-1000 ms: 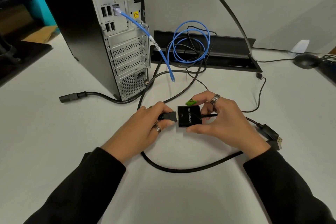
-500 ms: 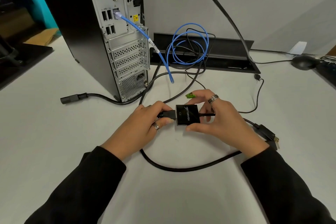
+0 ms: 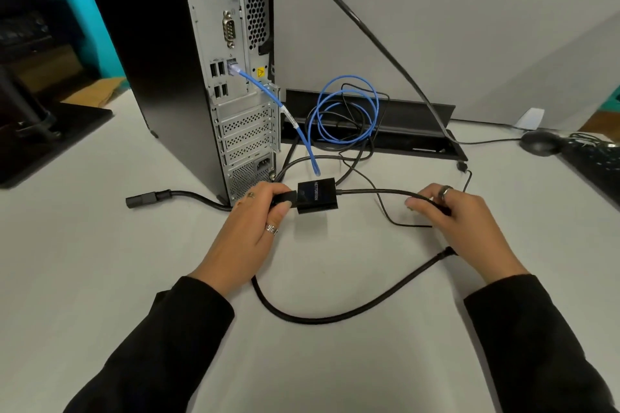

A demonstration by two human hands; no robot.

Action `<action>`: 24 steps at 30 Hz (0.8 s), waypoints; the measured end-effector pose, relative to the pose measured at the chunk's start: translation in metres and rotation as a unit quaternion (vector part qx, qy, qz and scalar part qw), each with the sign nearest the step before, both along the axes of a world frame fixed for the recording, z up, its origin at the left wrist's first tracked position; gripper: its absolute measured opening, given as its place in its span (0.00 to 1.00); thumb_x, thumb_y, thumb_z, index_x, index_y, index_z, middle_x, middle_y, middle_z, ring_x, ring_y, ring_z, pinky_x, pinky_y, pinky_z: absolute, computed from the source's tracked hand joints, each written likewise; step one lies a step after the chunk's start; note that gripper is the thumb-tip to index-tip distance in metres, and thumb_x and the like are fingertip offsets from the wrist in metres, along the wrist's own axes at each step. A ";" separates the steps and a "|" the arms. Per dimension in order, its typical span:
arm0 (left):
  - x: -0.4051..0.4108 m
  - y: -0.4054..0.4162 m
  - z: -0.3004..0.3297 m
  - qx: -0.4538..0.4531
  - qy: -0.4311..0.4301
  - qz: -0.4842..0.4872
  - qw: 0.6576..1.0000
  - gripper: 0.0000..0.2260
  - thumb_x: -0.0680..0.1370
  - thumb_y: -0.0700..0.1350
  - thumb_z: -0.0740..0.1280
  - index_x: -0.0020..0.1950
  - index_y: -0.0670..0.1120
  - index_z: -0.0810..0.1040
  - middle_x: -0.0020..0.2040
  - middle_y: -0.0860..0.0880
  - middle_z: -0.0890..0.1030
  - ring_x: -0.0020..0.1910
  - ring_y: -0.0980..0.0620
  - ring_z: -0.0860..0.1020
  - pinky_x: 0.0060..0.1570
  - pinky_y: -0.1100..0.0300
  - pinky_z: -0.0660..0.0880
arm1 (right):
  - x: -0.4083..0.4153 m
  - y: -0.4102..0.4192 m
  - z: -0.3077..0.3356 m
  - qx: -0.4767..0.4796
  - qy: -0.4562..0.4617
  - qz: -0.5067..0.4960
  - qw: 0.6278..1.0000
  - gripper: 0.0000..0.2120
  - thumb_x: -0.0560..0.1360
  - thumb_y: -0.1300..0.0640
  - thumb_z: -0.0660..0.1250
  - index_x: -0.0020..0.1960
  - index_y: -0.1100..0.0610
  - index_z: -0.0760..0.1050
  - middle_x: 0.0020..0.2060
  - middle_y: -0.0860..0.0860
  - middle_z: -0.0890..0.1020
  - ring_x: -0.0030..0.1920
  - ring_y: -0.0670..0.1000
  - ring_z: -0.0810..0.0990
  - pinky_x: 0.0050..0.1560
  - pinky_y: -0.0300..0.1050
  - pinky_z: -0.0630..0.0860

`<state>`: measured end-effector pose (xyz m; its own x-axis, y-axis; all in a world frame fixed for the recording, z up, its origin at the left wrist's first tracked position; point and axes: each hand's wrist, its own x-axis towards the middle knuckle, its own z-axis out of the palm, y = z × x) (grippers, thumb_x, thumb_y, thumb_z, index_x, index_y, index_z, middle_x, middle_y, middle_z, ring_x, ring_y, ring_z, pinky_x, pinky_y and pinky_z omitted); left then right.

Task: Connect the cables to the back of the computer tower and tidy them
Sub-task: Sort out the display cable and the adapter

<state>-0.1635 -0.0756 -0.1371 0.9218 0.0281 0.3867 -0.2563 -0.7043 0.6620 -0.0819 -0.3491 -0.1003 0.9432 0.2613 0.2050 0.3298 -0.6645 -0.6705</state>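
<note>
The computer tower [image 3: 188,84] stands on the white desk with its rear port panel facing me. A blue network cable [image 3: 339,111] is plugged into it and coils behind. My left hand [image 3: 250,235] pinches a black cable plug [image 3: 283,199] that sits in the left side of a small black adapter box [image 3: 317,195]. My right hand [image 3: 459,221] grips the adapter's thin black lead [image 3: 372,192] near its far end; the connector there is hidden under my fingers. A thick black cable [image 3: 339,317] loops on the desk between my arms.
A loose black power plug [image 3: 142,199] lies left of the tower's base. A black cable tray [image 3: 402,131] runs along the grey partition [image 3: 436,27]. A black mouse [image 3: 538,142] and a keyboard edge [image 3: 593,161] sit at the right. A thick cable [image 3: 369,33] slants down from above.
My right hand let go of the adapter box and slid right along its lead to the far end. The left hand kept the plug in the adapter. The view tilted up.
</note>
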 end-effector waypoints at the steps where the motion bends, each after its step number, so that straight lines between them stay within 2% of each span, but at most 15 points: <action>1: 0.001 0.001 0.000 -0.018 -0.001 0.008 1.000 0.14 0.79 0.55 0.51 0.59 0.52 0.68 0.50 0.55 0.72 0.50 0.63 0.70 0.48 0.70 0.64 | 0.000 0.001 0.001 0.005 -0.004 -0.004 1.000 0.11 0.74 0.51 0.66 0.39 0.58 0.78 0.26 0.46 0.72 0.28 0.38 0.72 0.32 0.26 0.67; 4: 0.003 0.002 0.000 -0.045 -0.004 0.024 0.999 0.10 0.80 0.53 0.52 0.58 0.54 0.67 0.50 0.57 0.72 0.52 0.65 0.70 0.49 0.71 0.64 | -0.001 0.003 0.002 0.016 -0.003 -0.002 1.000 0.10 0.76 0.52 0.63 0.39 0.54 0.76 0.27 0.45 0.72 0.28 0.37 0.72 0.32 0.27 0.67; 7: 0.004 0.001 0.001 -0.059 -0.009 0.022 0.998 0.10 0.80 0.52 0.52 0.58 0.53 0.68 0.48 0.61 0.71 0.49 0.67 0.70 0.47 0.75 0.64 | 0.001 0.002 0.003 0.002 0.016 0.021 1.000 0.07 0.78 0.52 0.60 0.47 0.52 0.75 0.35 0.49 0.76 0.35 0.42 0.74 0.36 0.31 0.68; 10: 0.005 0.001 0.002 -0.070 -0.018 0.020 0.997 0.11 0.79 0.51 0.53 0.58 0.52 0.69 0.49 0.59 0.71 0.49 0.68 0.70 0.47 0.77 0.64 | 0.005 -0.004 0.003 0.027 0.091 0.032 0.995 0.05 0.79 0.55 0.60 0.54 0.50 0.71 0.34 0.49 0.69 0.33 0.47 0.69 0.35 0.36 0.65; 14: 0.006 0.001 0.005 -0.074 -0.026 0.024 0.997 0.08 0.81 0.47 0.56 0.58 0.51 0.71 0.49 0.57 0.71 0.49 0.69 0.70 0.46 0.79 0.64 | 0.006 -0.017 0.006 0.087 0.152 0.055 0.983 0.06 0.76 0.60 0.64 0.52 0.51 0.73 0.37 0.49 0.73 0.31 0.46 0.70 0.34 0.35 0.69; 17: 0.006 0.002 0.007 -0.082 -0.023 0.032 0.996 0.08 0.80 0.43 0.58 0.57 0.51 0.72 0.49 0.56 0.73 0.49 0.67 0.70 0.47 0.78 0.64 | 0.006 -0.020 0.010 0.128 0.104 0.015 0.986 0.05 0.73 0.56 0.68 0.49 0.52 0.76 0.35 0.49 0.78 0.26 0.40 0.73 0.32 0.31 0.69; 20: 0.005 0.004 0.008 -0.093 -0.024 0.037 0.995 0.08 0.80 0.43 0.59 0.57 0.50 0.73 0.50 0.56 0.74 0.50 0.66 0.71 0.48 0.78 0.65 | 0.006 -0.016 0.009 0.098 0.026 -0.003 0.995 0.06 0.75 0.54 0.66 0.52 0.51 0.77 0.35 0.45 0.79 0.32 0.34 0.75 0.35 0.25 0.69; 22: 0.005 0.005 0.007 -0.106 -0.021 0.042 0.993 0.08 0.79 0.44 0.59 0.57 0.51 0.74 0.51 0.56 0.75 0.51 0.66 0.71 0.48 0.78 0.65 | 0.005 -0.012 0.008 0.125 0.014 -0.008 0.992 0.08 0.77 0.54 0.61 0.56 0.49 0.75 0.36 0.44 0.76 0.34 0.37 0.75 0.38 0.28 0.68; 24: 0.004 0.006 0.007 -0.126 -0.019 0.047 0.991 0.08 0.79 0.45 0.60 0.56 0.54 0.74 0.52 0.56 0.76 0.51 0.67 0.72 0.48 0.78 0.66 | 0.005 -0.008 0.008 0.182 0.029 -0.014 0.983 0.11 0.79 0.54 0.57 0.59 0.47 0.72 0.39 0.46 0.76 0.35 0.43 0.73 0.41 0.38 0.71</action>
